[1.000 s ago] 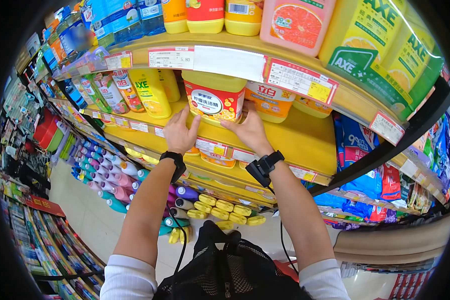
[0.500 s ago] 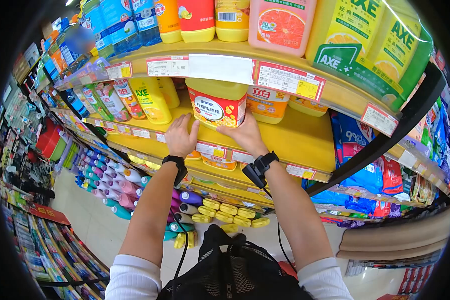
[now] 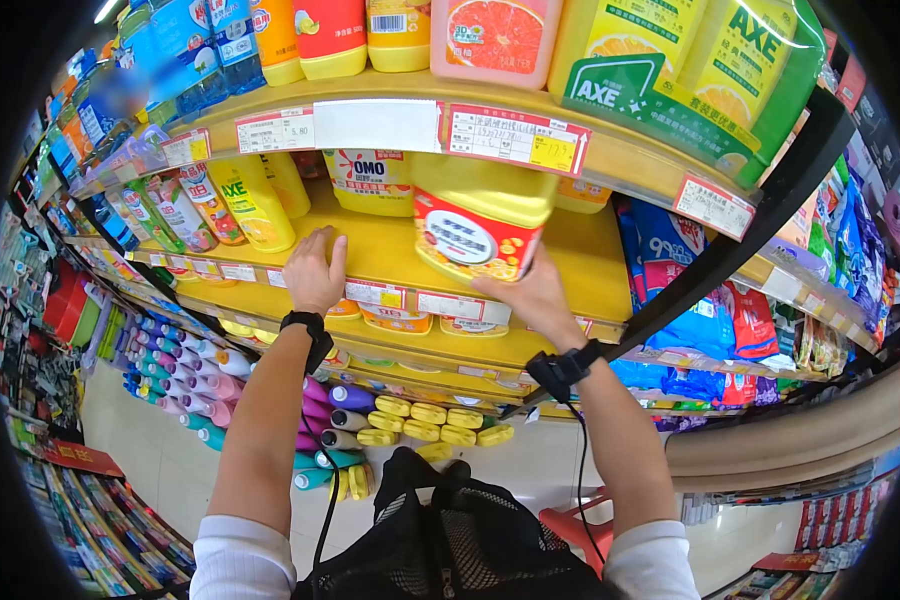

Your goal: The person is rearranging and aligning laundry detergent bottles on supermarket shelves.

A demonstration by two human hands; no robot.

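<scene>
My right hand [image 3: 535, 298] grips the lower right corner of a big yellow detergent bottle [image 3: 482, 225] with a red and white label. The bottle is slightly tilted, in front of the middle shelf and below the upper shelf's price tags. To its left, my left hand [image 3: 316, 272] rests at the front edge of the yellow shelf [image 3: 365, 250], fingers apart and holding nothing. An OMO bottle [image 3: 368, 180] stands behind, between my hands. Left of my left hand is a yellow AXE bottle [image 3: 254, 205].
The upper shelf's edge [image 3: 370, 98] runs over my hands, with large bottles on it. A black shelf post [image 3: 735, 240] slants down at the right, beside blue bags [image 3: 670, 290]. Yellow bottles [image 3: 420, 425] and purple-capped ones stand low down near my feet.
The yellow bottle and my right hand have moved right relative to the shelf, and the bottle is more tilted. The OMO bottle behind now shows. The view has shifted.
</scene>
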